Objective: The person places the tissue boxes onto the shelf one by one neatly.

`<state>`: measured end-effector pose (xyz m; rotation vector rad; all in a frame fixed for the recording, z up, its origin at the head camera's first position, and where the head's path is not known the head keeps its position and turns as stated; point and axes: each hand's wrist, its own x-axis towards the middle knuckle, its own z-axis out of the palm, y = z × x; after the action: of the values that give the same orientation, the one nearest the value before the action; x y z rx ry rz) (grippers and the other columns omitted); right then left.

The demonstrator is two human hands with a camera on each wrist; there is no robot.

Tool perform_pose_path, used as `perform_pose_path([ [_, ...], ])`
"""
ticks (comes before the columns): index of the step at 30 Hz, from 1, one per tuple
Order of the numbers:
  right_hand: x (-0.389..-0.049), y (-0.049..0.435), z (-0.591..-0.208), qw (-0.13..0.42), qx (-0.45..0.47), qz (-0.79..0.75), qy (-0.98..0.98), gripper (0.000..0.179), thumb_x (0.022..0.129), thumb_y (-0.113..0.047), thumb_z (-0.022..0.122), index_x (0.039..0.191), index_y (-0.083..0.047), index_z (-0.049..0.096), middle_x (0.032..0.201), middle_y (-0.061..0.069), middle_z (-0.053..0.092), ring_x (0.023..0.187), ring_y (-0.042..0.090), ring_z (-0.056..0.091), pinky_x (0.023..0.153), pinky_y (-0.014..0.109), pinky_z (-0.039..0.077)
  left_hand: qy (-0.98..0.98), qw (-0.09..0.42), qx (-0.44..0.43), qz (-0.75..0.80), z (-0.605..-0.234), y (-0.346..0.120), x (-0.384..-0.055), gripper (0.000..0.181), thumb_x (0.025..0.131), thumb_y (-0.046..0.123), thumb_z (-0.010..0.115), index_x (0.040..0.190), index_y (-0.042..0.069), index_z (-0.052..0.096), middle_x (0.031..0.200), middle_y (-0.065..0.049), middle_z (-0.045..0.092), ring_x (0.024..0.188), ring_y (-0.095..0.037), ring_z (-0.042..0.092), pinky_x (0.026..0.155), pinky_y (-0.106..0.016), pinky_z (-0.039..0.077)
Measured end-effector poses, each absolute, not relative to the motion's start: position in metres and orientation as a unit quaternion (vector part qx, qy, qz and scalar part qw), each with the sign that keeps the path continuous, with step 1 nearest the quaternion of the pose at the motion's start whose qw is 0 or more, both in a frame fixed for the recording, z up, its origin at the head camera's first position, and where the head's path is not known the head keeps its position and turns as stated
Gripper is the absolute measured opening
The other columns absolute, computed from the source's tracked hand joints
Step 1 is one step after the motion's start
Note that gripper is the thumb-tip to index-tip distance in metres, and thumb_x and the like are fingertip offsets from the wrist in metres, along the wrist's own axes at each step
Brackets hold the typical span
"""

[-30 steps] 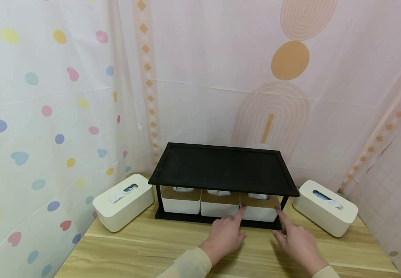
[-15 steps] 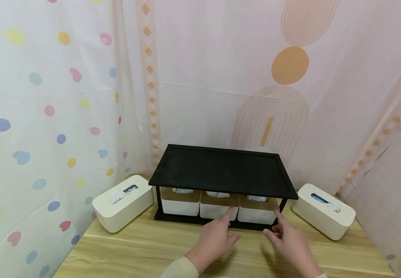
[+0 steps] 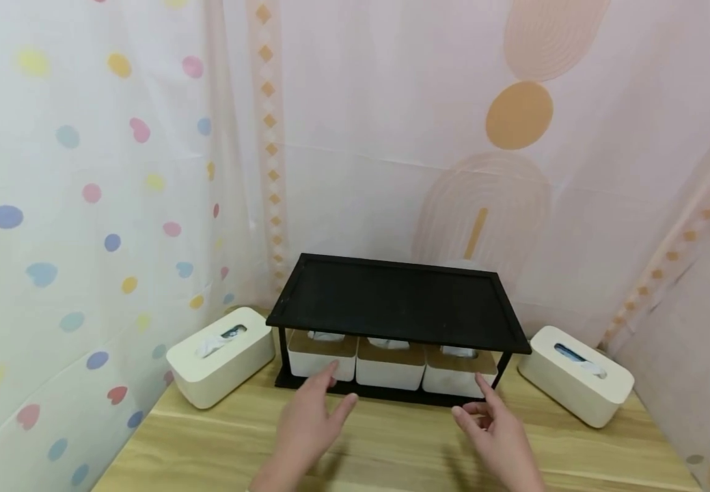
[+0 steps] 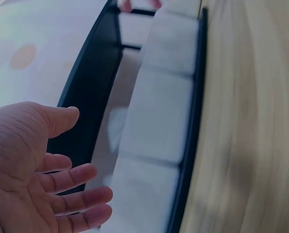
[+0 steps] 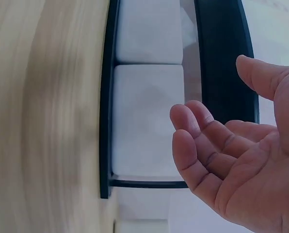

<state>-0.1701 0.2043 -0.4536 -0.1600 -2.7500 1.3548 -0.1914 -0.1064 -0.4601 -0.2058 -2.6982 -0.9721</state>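
Three small white tissue boxes with brown lids stand in a row under a black shelf [image 3: 391, 301]: a left tissue box [image 3: 314, 365], a middle tissue box [image 3: 388, 374] and a right tissue box [image 3: 453, 383]. White tissue pokes from each lid. My left hand [image 3: 305, 424] hovers in front of the left box, fingers loosely spread and nothing in them. In front of the right box is my right hand [image 3: 496, 434], its index finger overlapping that box's front in the head view. The right wrist view shows its fingers relaxed, the palm holding nothing.
A long white tissue box [image 3: 222, 355] stands left of the shelf, and a second long tissue box [image 3: 576, 376] stands to its right. All sit on a wooden table [image 3: 404, 451]. Patterned curtains [image 3: 361, 137] hang behind and at both sides.
My left hand has moved left, from the right box past the middle one to the left box. My right hand has drawn slightly back and left. The boxes stay in their row.
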Motion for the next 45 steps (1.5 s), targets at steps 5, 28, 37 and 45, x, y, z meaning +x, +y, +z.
perform_pose_path([
  [5,-0.168,0.201,-0.457,0.042,-0.055,0.447,-0.892,0.085,0.100,-0.042,0.076,0.166,-0.006,0.036,0.113,0.005,0.079,0.087,0.010,0.072,0.071,0.024,0.055,-0.936,0.166,-0.022,-0.311,-0.455,-0.142,-0.192,0.068,0.102,0.046,0.072,0.154,0.006,0.055,0.148,-0.022,0.061,0.136,-0.045,0.058,0.108,-0.065,0.050],
  [28,-0.173,0.171,-0.460,0.013,0.008,0.479,-0.878,0.078,0.099,-0.035,0.078,0.163,-0.006,0.043,0.109,0.000,0.079,0.084,0.007,0.071,0.072,0.023,0.055,-0.965,0.164,0.100,-0.180,-0.474,-0.249,-0.206,0.088,0.098,0.038,0.075,0.157,-0.012,0.032,0.162,-0.040,0.032,0.147,-0.071,0.020,0.118,-0.080,0.020],
  [37,-0.179,0.148,-0.465,-0.012,0.076,0.470,-0.879,0.080,0.100,-0.041,0.076,0.162,-0.003,0.043,0.110,0.004,0.078,0.085,0.009,0.071,0.074,0.023,0.056,-0.969,0.161,0.093,-0.162,-0.484,-0.257,-0.214,0.082,0.098,0.034,0.075,0.152,-0.015,0.038,0.157,-0.041,0.039,0.140,-0.076,0.030,0.105,-0.082,0.037],
  [45,-0.185,0.129,-0.467,-0.020,0.119,0.469,-0.875,0.080,0.101,-0.044,0.074,0.162,-0.002,0.043,0.112,0.002,0.078,0.088,0.008,0.071,0.076,0.024,0.056,-0.968,0.192,0.087,-0.140,-0.487,-0.265,-0.221,0.061,0.101,0.024,0.069,0.145,-0.011,0.047,0.149,-0.039,0.046,0.129,-0.081,0.036,0.097,-0.083,0.042],
])
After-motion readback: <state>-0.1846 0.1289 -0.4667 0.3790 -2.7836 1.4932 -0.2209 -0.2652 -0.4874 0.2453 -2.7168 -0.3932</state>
